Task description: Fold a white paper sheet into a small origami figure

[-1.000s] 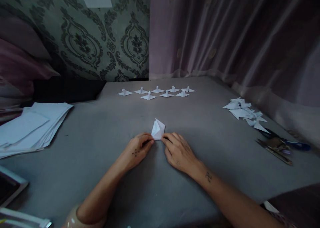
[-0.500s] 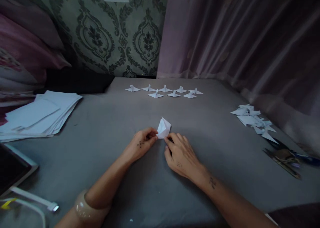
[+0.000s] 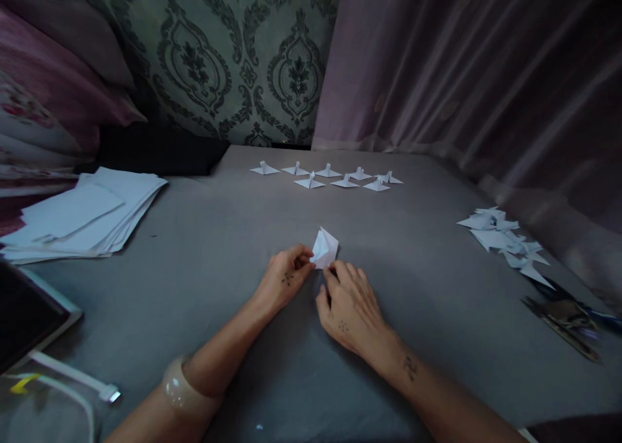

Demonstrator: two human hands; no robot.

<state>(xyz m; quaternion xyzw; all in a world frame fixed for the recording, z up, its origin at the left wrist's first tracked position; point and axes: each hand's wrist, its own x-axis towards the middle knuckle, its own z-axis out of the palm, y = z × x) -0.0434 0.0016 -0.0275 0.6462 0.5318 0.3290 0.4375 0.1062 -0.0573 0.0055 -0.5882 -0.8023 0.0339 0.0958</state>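
The small white folded paper (image 3: 326, 252) is placed near the middle of the grey tabletop (image 3: 208, 236), just beyond the two hands. Its sharp tip is pointed away from the person and slightly to the left; its long axis is laid roughly front to back, and its short bottom edge is turned towards the person. A second, blunter corner is formed on its right.

The lower left corner is pinched between the thumb and fingers of the left hand (image 3: 286, 276), which is reached in from the lower left with the wrist almost straight. The lower right edge is touched by the index fingertip of the right hand (image 3: 352, 310); its thumb is held apart, its other fingers are bent, and its palm is turned down.

The paper is creased into flat, angular facets. A pale, glossy, rounded bangle (image 3: 187, 391) is worn on the left forearm. Beyond, pointed paper figures (image 3: 328, 171) are set out in two rows, and loose white sheets (image 3: 92, 213) are stacked unevenly at the left.
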